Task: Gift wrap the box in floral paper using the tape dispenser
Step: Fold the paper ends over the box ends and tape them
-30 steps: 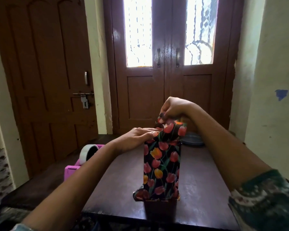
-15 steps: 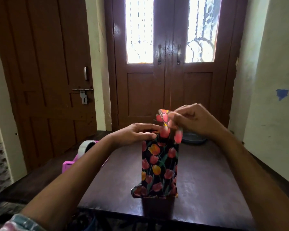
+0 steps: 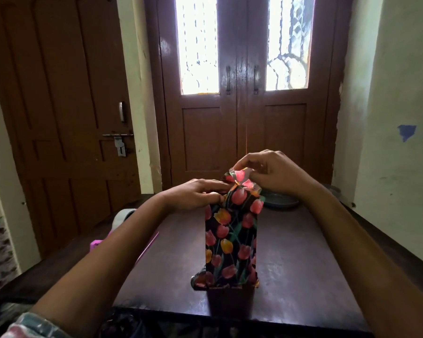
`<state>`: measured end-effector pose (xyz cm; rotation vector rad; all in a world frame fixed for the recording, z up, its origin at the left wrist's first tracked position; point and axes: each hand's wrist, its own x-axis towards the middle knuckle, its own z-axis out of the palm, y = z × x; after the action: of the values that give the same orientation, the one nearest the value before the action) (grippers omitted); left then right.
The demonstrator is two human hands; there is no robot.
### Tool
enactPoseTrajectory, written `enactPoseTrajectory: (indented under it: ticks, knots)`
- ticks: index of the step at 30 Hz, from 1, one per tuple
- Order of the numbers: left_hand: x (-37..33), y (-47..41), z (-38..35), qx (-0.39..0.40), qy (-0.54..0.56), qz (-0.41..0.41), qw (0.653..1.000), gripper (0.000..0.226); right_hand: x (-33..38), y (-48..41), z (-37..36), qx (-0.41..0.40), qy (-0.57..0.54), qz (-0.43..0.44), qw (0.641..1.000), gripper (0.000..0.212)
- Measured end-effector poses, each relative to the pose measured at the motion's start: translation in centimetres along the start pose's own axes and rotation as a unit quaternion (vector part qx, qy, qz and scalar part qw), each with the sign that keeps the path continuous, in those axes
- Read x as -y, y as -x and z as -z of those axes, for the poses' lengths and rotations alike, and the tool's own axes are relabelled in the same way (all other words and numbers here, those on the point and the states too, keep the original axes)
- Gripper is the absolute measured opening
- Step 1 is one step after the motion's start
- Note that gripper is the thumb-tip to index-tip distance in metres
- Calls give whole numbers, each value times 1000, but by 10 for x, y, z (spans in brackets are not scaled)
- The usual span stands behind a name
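Standing upright on the dark, reddish-brown wooden table [image 3: 303,264] was a tall, narrow box [image 3: 230,240], its near face fully covered in glossy black floral paper [image 3: 239,215] printed with pink and orange tulips and green leaves. It stood near the middle of the tabletop, closer to the near edge than to the far one. At its foot the paper bulged out in a loose fold on the left side.

Both hands worked at the top of the box, close together but not touching each other. The left hand [image 3: 195,195] gripped the upper left corner, its fingers laid over the top edge and the thumb set against the side just below. The right hand [image 3: 271,170] was raised slightly above it, thumb and fingertips pinching a crumpled flap [image 3: 238,176] of the paper that stuck up above the box's top.

A pink plastic tape dispenser [image 3: 121,217] carrying a pale roll of tape sat on the table's left side, well apart from the box and partly hidden behind the left forearm. A shallow, dark round dish [image 3: 281,201] rested at the far end of the table, behind the box and under the right wrist.

Beyond the table stood a brown wooden double door [image 3: 242,123] with two bright frosted panes, and a plain brown door [image 3: 59,118] with a metal latch to its left.
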<state>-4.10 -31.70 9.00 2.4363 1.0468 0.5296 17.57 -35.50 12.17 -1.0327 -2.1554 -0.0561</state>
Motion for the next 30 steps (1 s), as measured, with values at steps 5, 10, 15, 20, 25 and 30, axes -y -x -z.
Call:
enactPoseTrajectory:
  ticks: [5, 10, 15, 20, 25, 30]
  knots:
    - [-3, 2, 1, 4, -42, -13, 999, 40, 9, -13, -11, -7, -51, -13, 999, 17]
    - [0, 3, -2, 13, 5, -25, 1000, 37, 1, -13, -15, 127, 31, -114, 985, 68]
    - [0, 0, -2, 12, 73, -40, 996, 39, -10, -12, -14, 181, -6, -170, 969, 97]
    - [-1, -2, 1, 17, 45, -37, 998, 38, -12, -12, -10, 212, -36, -195, 957, 102]
    - [1, -1, 0, -9, 6, -42, 999, 34, -13, -5, -17, 127, -20, -88, 988, 78]
    - [6, -2, 0, -37, -19, -35, 999, 30, -1, 2, -21, 37, -47, -67, 996, 37]
